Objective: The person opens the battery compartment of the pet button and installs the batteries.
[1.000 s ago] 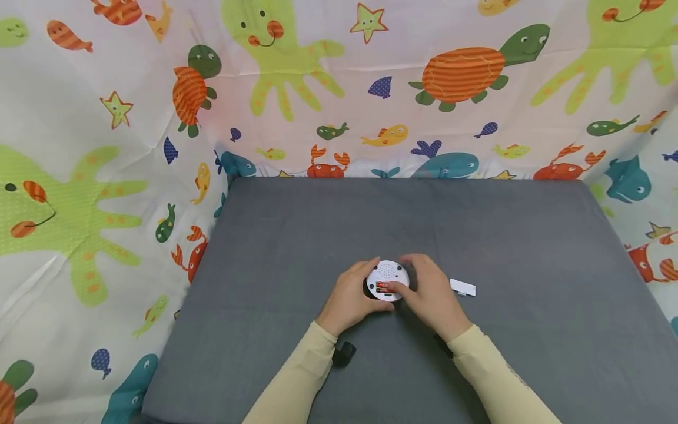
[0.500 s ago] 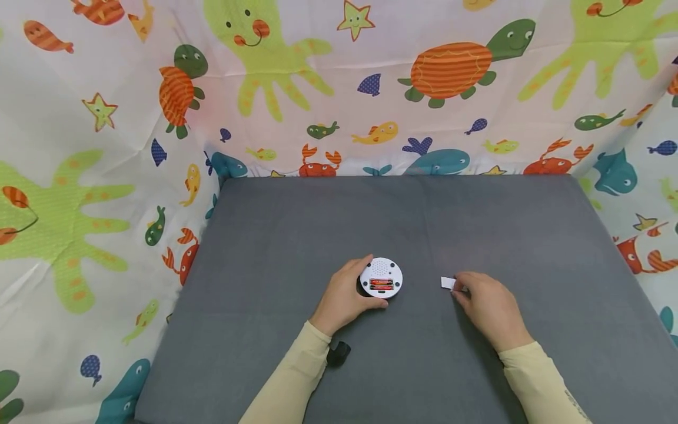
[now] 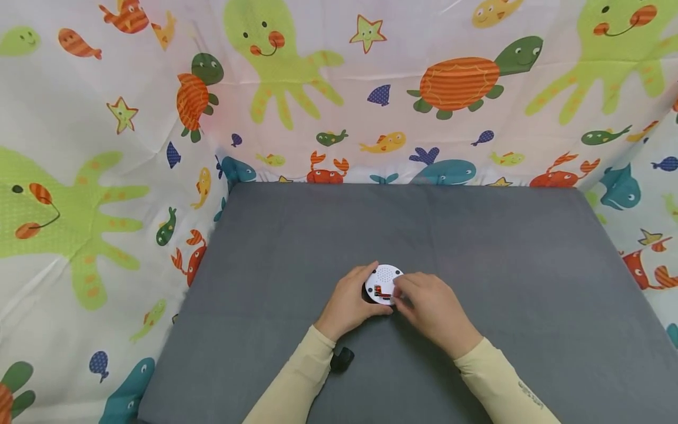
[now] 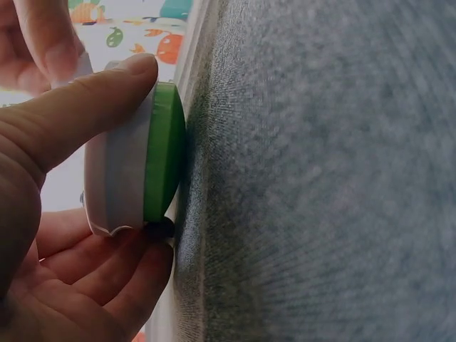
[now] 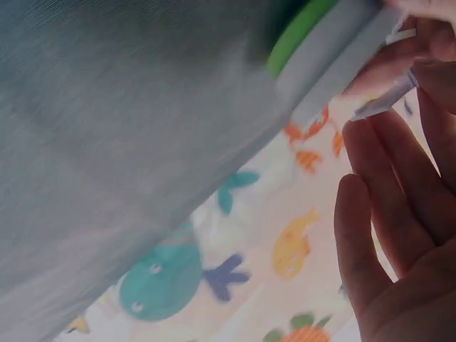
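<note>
My left hand [image 3: 345,307] grips a round white device [image 3: 385,274] by its sides, thumb on the near edge. Its speaker holes and dark feet face up, and red batteries [image 3: 379,292] show in the open compartment. A green dome [image 4: 163,160] forms the underside, close over the grey surface in the left wrist view. My right hand [image 3: 436,309] pinches a small white battery cover [image 5: 385,102] between thumb and fingers, right at the compartment. The fingers partly hide the cover and batteries in the head view.
The grey padded surface [image 3: 296,235] spreads all around the hands. A curtain [image 3: 296,147] printed with sea animals stands along its back and sides. A black object [image 3: 342,359] sits by the left wrist.
My right hand left the batteries, took the white cover from the surface at the right, and brought it back left to the device. The left hand kept its grip.
</note>
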The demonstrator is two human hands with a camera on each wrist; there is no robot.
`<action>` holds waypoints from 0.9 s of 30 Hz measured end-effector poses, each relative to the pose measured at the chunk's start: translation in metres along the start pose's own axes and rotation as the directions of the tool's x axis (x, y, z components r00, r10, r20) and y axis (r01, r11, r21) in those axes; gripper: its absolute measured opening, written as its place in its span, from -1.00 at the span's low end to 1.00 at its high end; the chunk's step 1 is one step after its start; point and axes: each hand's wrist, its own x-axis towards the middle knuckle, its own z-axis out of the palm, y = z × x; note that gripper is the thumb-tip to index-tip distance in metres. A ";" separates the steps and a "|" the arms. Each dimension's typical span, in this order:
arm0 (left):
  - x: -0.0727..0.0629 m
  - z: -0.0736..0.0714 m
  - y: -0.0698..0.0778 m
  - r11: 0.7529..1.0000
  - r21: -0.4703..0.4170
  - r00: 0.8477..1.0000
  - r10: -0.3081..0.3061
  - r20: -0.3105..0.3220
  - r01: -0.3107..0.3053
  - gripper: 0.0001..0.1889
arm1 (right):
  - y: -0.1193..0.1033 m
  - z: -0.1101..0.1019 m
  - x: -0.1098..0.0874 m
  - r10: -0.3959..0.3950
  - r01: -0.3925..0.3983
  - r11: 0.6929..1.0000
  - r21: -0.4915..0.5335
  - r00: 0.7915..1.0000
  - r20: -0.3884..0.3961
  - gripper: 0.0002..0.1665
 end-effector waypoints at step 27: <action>0.001 -0.002 -0.001 1.000 -0.003 1.000 0.023 -0.006 -0.023 0.03 | -0.015 0.014 0.012 -0.014 0.017 0.999 -0.031 0.997 0.077 -0.83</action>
